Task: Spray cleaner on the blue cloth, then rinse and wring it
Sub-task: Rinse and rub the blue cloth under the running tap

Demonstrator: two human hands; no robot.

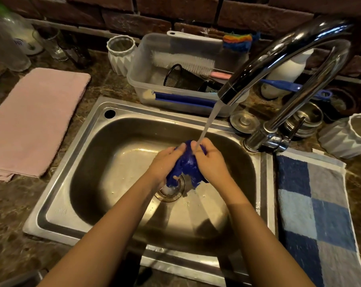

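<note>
Cloth [187, 162] under running tap [279, 59]
Left hand [165, 162] and right hand [211, 160] both grip it, bunched, above the sink [76, 162] drain.

I note the blue cloth [187, 164] as a deep-blue, soaked wad, bunched up and glistening with droplets, held low inside the steel sink [88, 162] directly above the drain [171, 190]. The left hand [165, 162] grips its left side and the right hand [211, 160] its right, thumbs pressed on the upper edge, where the water stream [208, 121] lands. Below the hands I see its lower ends hanging in two ragged lobes, the left one nearest the drain.
</note>
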